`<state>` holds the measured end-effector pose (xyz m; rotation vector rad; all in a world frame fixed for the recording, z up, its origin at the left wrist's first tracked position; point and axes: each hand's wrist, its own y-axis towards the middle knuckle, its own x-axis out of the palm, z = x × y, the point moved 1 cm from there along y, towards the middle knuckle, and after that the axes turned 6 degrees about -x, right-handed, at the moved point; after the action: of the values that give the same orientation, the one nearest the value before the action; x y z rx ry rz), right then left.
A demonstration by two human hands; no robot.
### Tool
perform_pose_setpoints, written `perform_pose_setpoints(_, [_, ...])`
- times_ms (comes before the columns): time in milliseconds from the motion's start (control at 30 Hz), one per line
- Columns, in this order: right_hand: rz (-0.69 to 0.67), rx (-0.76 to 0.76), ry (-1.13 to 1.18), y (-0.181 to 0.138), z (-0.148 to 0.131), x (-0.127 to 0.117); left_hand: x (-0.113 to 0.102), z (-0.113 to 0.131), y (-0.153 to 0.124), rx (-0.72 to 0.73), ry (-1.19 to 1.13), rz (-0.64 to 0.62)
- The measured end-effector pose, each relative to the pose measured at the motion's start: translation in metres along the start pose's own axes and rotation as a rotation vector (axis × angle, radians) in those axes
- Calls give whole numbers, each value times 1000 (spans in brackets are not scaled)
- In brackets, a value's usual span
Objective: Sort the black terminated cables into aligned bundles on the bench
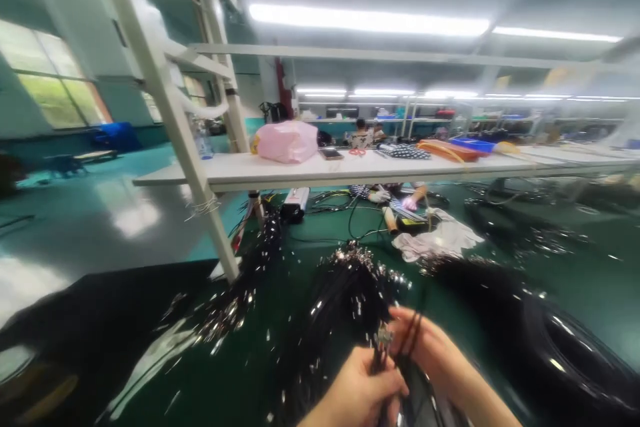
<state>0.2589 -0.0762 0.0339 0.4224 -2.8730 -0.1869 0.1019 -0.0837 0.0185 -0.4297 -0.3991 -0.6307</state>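
My left hand (365, 383) is closed around a few thin black cables (379, 361) at the lower middle of the view. Their shiny metal ends (384, 335) stick up above its thumb and fingers. My right hand (433, 347) is just to the right, its fingers curled toward those ends, and dark cable strands (415, 330) run across them. Motion blur hides the exact fingertip contact. Beneath and beyond both hands lies a large bundle of black cables (345, 293) with many bright metal tips.
More black cable coils (540, 333) lie to the right on the green tabletop (300, 253). A white cloth (445, 237) sits farther back, near a co-worker's gloved hand (380, 196). A raised white shelf (280, 177) with a pink bag (287, 142) spans the table; its post (200, 180) stands left.
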Motion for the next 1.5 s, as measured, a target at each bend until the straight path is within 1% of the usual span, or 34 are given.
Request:
perform_pose_setpoints(33, [49,-46,86,12,-11,1,6,-7,4,12,16,16])
perform_pose_setpoints(100, [116,-133,194,28,-32,2,8,-18,9,52,34,65])
perform_pose_setpoints(167, [118,-164,161,33,-46,1,2,-19,9,119,41,137])
perform_pose_setpoints(233, [92,-149,36,31,-52,0,-8,-7,3,190,1,224])
perform_pose_setpoints(333, [76,-82,-272,23,-54,0,-15,30,-12,226,-60,307])
perform_pose_setpoints(400, [61,-90,-478,20,-57,4,-10,56,-17,256,-33,303])
perform_pose_setpoints(467, [38,-163,-613,20,-62,10,2,73,-14,305,41,280])
perform_pose_setpoints(500, [31,-204,-647,21,-65,13,10,79,-10,339,95,264])
perform_pose_setpoints(567, [57,-259,-679,24,-70,17,26,83,0,416,224,214])
perform_pose_setpoints(633, [82,-256,-707,26,-75,17,39,83,9,481,340,162])
perform_pose_setpoints(667, [67,-240,-732,27,-77,16,44,83,12,495,373,151])
perform_pose_setpoints(733, [-4,-202,-811,27,-80,14,47,83,17,510,388,179])
perform_pose_setpoints(800, [-53,-185,-892,26,-80,13,46,83,19,525,372,232])
perform_pose_setpoints(867, [-40,-184,-954,26,-78,13,43,84,22,527,359,262])
perform_pose_setpoints(933, [-22,-174,-990,27,-74,16,40,85,25,519,340,253])
perform_pose_setpoints(1033, [-59,-150,-1042,27,-70,20,38,86,25,509,300,185])
perform_pose_setpoints(1100, [-103,-122,-1034,26,-72,22,38,87,24,487,274,143])
perform_pose_setpoints(1200, [-184,-110,-993,24,-88,19,36,90,20,462,209,170])
perform_pose_setpoints(1267, [-143,-177,-975,24,-105,13,36,92,19,422,165,179])
perform_pose_setpoints(1333, [-42,-273,-917,26,-123,8,40,91,19,345,147,118])
perform_pose_setpoints(1367, [-14,-299,-873,27,-130,6,44,91,20,306,153,71])
perform_pose_setpoints(1433, [-58,-289,-808,31,-139,5,50,89,22,266,168,9])
perform_pose_setpoints(1500, [-100,-269,-822,33,-142,6,55,88,24,263,172,14])
